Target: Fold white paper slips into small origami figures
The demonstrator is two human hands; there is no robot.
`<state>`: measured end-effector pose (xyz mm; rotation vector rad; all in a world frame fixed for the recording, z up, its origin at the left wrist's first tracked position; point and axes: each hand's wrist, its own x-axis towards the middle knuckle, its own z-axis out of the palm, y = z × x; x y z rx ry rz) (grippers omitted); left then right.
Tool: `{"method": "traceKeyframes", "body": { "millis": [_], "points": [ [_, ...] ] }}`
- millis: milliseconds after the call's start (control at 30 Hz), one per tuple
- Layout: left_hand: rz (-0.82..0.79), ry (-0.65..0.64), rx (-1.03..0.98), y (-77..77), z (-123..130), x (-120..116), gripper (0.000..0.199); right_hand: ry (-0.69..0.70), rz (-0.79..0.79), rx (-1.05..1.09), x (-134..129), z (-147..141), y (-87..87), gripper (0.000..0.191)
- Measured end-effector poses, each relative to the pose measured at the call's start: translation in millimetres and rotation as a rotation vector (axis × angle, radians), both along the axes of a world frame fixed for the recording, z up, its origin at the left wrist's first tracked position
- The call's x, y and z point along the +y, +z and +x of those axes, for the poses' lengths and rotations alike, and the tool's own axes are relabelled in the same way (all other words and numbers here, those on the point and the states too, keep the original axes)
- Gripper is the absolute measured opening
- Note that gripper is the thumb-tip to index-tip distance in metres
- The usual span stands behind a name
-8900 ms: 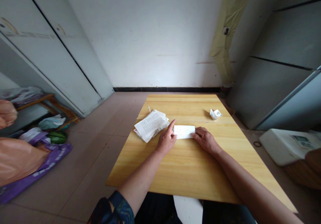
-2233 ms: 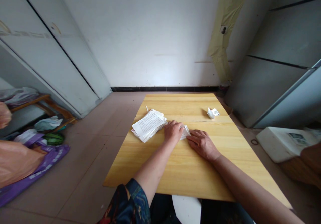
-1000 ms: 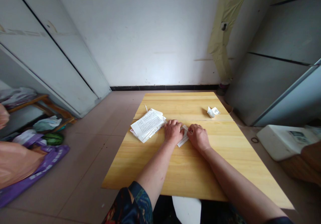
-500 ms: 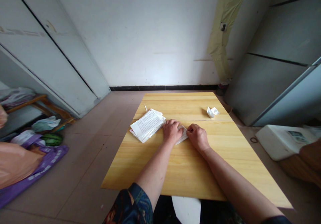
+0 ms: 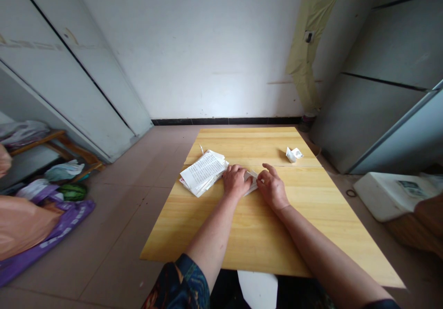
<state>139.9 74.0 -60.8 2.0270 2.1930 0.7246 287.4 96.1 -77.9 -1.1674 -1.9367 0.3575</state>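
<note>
A narrow folded white paper [image 5: 252, 181] lies on the wooden table [image 5: 194, 228], partly hidden under my hands. My left hand [image 5: 236, 182] rests on its left end, fingers curled over it. Just to the right, my right hand [image 5: 272, 188] has its fingers lifted and spread, its thumb close to the paper's right end. Left of my left hand sits a loose stack of printed paper sheets [image 5: 203, 172], nearly touching it. Farther back on the right lies a small crumpled white paper [image 5: 293, 154].
A white foam box [image 5: 387, 196] stands on the floor at right, beside grey cabinet doors. On the floor at left lie a purple bag [image 5: 58, 223], an orange plastic bag [image 5: 24, 223] and a watermelon [image 5: 72, 192]. A wall stands behind the table.
The white paper has gone from a flat strip to a narrower fold beneath my hands. My hands have come closer together, and my right fingers have lifted from the paper.
</note>
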Motion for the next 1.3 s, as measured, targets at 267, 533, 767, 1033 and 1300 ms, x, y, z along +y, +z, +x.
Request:
{"method": "traceKeyframes", "body": {
  "millis": [267, 533, 767, 1033, 1300],
  "points": [
    [0.049, -0.073, -0.332, 0.8, -6, 2, 0.023, 0.14, 0.022, 0.264, -2, -1, 10.5, 0.006],
    [-0.116, -0.237, -0.949, 3.9, -18, -3, 0.023, 0.171, -0.285, 0.449, 3, 1, 8.2, 0.035],
    [-0.205, -0.226, -1.077, 4.6, -22, -5, 0.029, 0.277, -0.514, 0.503, 5, 5, 12.3, 0.019],
    [-0.237, -0.26, -1.175, 1.8, -24, -5, 0.032, 0.309, -0.693, 0.666, 1, 5, 20.7, 0.022],
    [-0.176, -0.204, -1.071, 7.3, -23, -4, 0.033, 0.349, -0.628, 0.462, 3, 7, 19.7, 0.026]
  ]
}}
